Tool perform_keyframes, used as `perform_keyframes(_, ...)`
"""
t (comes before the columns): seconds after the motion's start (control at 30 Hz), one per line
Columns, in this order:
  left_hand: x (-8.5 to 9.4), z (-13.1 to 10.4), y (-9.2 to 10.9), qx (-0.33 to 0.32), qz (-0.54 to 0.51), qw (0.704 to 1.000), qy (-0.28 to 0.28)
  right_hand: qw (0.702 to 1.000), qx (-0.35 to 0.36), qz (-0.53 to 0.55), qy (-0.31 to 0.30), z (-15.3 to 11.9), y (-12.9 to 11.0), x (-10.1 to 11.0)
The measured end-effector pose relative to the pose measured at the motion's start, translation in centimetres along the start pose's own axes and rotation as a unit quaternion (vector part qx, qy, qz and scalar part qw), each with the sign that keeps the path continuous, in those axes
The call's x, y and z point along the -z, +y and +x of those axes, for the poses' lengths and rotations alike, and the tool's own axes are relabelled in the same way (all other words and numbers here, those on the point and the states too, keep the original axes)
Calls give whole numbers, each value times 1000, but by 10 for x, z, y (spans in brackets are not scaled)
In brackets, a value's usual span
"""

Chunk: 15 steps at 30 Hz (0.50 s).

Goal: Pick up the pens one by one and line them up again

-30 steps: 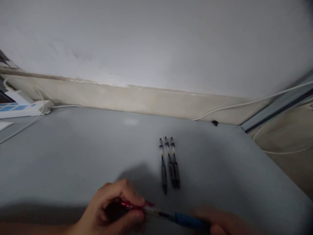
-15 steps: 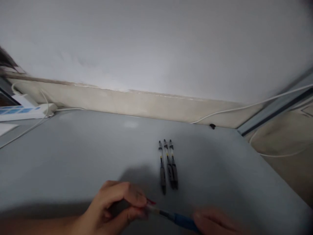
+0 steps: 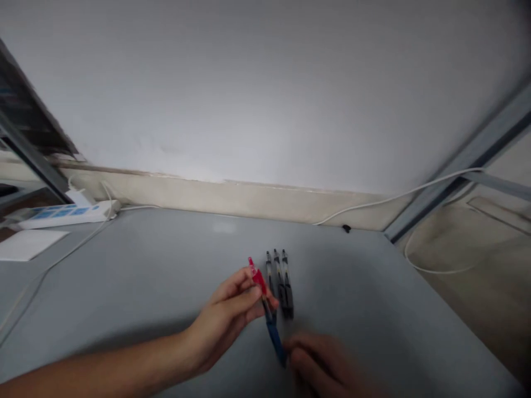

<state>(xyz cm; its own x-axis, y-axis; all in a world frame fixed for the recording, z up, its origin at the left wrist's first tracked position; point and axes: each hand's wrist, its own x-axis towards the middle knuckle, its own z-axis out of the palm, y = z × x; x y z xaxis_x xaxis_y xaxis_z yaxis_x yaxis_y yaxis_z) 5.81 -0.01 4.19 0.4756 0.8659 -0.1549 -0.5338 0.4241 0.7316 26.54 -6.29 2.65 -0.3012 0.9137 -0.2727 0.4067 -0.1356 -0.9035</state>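
A pen (image 3: 274,338) with a red clip and push button at its top and a blue lower barrel is held at a slant. My left hand (image 3: 232,309) is closed around its upper half, with thumb and fingers just under the red clip. Blurred by motion, my right hand (image 3: 317,359) has its fingers curled against the blue lower end, close to the tip. Just beyond lie three black pens with clear upper barrels: a left pen (image 3: 269,267), a middle pen (image 3: 278,271) and a right pen (image 3: 286,272). My left fingertips partly cover the left one.
On the grey table (image 3: 166,265), a white power strip (image 3: 70,214) with blue sockets sits at the far left, near a white flat sheet (image 3: 31,245). A white cable (image 3: 365,205) runs along the back right, near a small black object (image 3: 346,228). The wall (image 3: 257,110) rises behind.
The pen has swung from nearly level to steeply slanted, red end up. My left hand has moved up and right; my right hand has shifted left. The view has tilted slightly upward.
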Motion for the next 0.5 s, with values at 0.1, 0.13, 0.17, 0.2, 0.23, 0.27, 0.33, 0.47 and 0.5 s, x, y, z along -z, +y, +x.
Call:
perform_keyframes(0.1, -12, 14, 5, 20, -68, 997, -26, 999, 31, 34, 26, 7, 7, -1)
perform_keyframes(0.13, -15, 18, 6, 25, -82, 996, -30, 998, 38, 42, 37, 9, 9, -1)
perform_keyframes(0.17, -17, 22, 8, 35, -92, 994, -36, 997, 45, 48, 46, 11, 10, -1)
perform_keyframes(0.2, -18, 25, 9, 47, -102, 993, -42, 996, 53, 51, 54, 13, 12, 0)
perform_keyframes(0.23, -17, 27, 10, 66, -110, 990, -52, 995, 62, 51, 61, 15, 13, 1)
perform_keyframes(0.27, -16, 28, 11, 85, -115, 988, -63, 994, 74, 48, 67, 17, 14, 3)
perform_keyframes(0.33, -10, 30, 11, 116, -123, 982, -80, 991, 105, 36, 80, 21, 16, 8)
perform_keyframes(0.47, 3, 31, 10, 155, -136, 974, -93, 980, 147, 22, 134, 26, 22, 22)
perform_keyframes(0.5, 5, 31, 9, 162, -138, 973, -94, 977, 149, 21, 148, 27, 24, 25)
